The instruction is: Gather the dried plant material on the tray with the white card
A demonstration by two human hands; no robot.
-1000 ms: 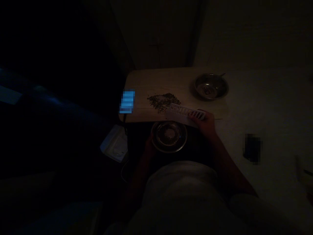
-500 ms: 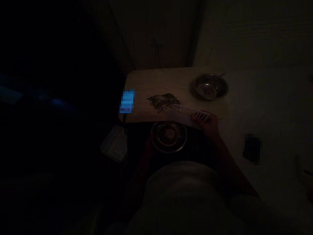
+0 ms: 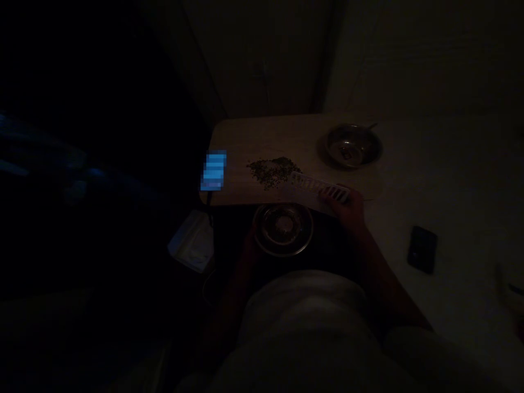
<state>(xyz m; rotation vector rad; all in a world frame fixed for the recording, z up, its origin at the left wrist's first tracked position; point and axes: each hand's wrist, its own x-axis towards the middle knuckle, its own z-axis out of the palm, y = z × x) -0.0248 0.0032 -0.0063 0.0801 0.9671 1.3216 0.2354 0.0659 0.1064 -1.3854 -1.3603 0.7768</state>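
The view is very dim. My right hand (image 3: 349,208) is closed round the right end of a pale slotted strip (image 3: 305,184), perhaps plastic, whose exact kind I cannot make out. Its left end touches the near right side of a loose pile of small dark bits (image 3: 272,170) on the wooden table (image 3: 241,134). Below the table's front edge, my left hand (image 3: 251,243) grips the left rim of a round metal dish (image 3: 303,240). A pale patch and darker bits show inside the dish. The fingers under it are hidden.
A metal bowl (image 3: 368,150) with a utensil handle stands at the table's back right. A lit screen (image 3: 213,170) lies at its left edge. A dark phone (image 3: 423,249) rests on the pale surface to the right. Below left is a pale container (image 3: 192,243).
The picture is slightly darker. Both hands, the slotted strip and the dish stay in nearly the same places, and the pile looks the same.
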